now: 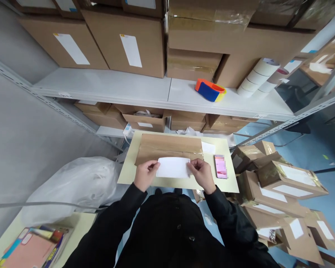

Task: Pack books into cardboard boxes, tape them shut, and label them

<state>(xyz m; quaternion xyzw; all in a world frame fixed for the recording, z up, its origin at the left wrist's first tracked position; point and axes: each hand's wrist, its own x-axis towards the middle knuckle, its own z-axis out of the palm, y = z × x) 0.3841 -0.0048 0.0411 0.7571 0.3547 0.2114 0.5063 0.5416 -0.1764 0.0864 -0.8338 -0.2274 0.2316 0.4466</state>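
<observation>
A blank white label sheet is stretched between my two hands, slightly bowed along its far edge. My left hand pinches its left end, and my right hand pinches its right end. Just beyond and partly under the sheet lies a brown cardboard box with clear tape along it, on a pale yellow table. To the right of my right hand rests a phone with a pink lit screen. A white paper slip lies by the box's right end.
A grey metal shelf with cardboard boxes stands behind the table. It carries tape rolls and an orange, blue and yellow band. Taped boxes are piled at right. At left are a white plastic bag and booklets.
</observation>
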